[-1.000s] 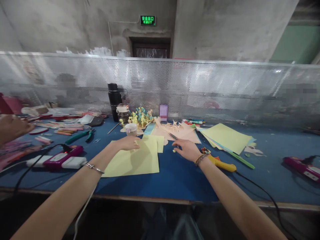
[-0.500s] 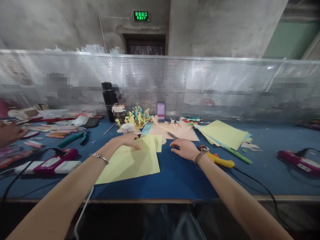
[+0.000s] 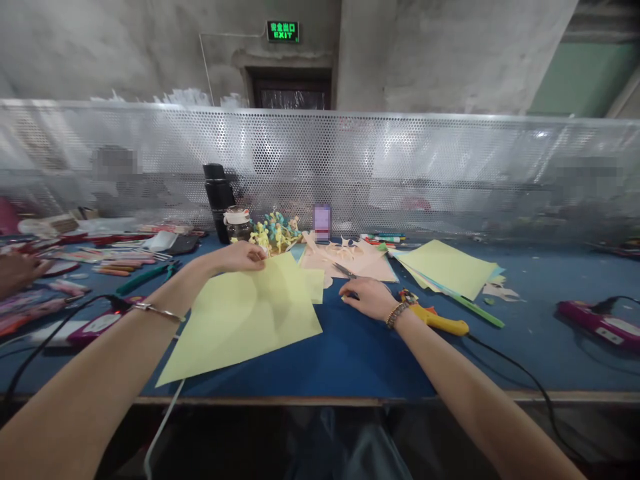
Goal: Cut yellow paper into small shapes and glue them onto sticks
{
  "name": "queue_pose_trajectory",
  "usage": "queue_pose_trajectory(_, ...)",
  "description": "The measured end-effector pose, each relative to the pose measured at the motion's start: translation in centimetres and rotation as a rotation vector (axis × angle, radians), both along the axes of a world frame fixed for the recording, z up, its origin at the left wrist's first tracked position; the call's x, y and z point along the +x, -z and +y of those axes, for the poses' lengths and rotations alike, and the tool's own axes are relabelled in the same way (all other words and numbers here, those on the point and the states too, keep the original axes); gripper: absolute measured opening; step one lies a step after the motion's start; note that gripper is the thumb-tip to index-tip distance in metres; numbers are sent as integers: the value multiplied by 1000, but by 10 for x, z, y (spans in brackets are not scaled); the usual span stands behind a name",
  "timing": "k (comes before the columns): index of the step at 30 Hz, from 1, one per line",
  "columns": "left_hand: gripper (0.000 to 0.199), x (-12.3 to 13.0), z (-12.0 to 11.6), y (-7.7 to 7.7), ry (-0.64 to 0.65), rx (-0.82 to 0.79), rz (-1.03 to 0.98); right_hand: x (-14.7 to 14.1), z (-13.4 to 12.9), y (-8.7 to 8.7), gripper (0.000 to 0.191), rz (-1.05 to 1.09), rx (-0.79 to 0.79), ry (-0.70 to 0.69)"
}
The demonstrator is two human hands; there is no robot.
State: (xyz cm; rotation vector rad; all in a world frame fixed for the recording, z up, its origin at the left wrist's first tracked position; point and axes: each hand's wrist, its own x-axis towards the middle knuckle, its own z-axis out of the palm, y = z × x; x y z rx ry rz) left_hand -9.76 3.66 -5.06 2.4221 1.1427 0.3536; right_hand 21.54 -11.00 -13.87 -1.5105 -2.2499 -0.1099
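— What has just been altered?
— The yellow paper sheet (image 3: 240, 320) has been raised and swung by the left hand (image 3: 239, 257). Its near corner has been drawn out toward the bench edge, and its surface is bowed. A smaller yellow piece (image 3: 314, 285) is exposed beside the sheet's right edge.

— How are the fingers set?
— On the left, they are held together and clamped on the sheet's far edge, though the thumb cannot be made out. On the right hand (image 3: 366, 299), they are slightly apart and curled, with nothing gripped, and are rested on the mat just right of the sheet.

— What is laid around the sheet?
— Just beyond it, scissors (image 3: 344, 270) are lying on pink cut paper (image 3: 367, 268). Farther beyond it, a black flask (image 3: 219, 200) and small cut-out figures (image 3: 274, 235) are placed. To its right, a stack of yellow sheets (image 3: 447, 270) and a yellow-handled tool (image 3: 443, 326) are found. To its left, green-handled pliers (image 3: 147, 280) are laid, and another person's hand (image 3: 15, 273) is seen at the far edge of the view.

— And the surface and room?
— A blue mat (image 3: 360, 363) is spread under the sheet. Well beyond the sheet, a perforated metal screen (image 3: 320, 153) is stood, and a lit green exit sign (image 3: 283, 31) is mounted above a doorway.
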Motion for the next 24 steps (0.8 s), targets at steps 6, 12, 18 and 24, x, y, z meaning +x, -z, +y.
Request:
queue_pose_trajectory(6, 18, -5, 0, -14, -78, 83, 86, 0, 0, -3, 18, 11, 49, 58)
queue_pose_trajectory(12, 25, 24, 5, 4, -132, 268, 339, 2, 2, -1, 18, -6, 9, 57)
queue_pose_trajectory(18, 62, 78, 1, 36, 7, 259, 283, 2, 4, 1, 18, -18, -3, 47)
queue_pose_trajectory(24, 94, 120, 7, 52, 65, 95, 255, 3, 4, 1, 19, -39, -10, 38)
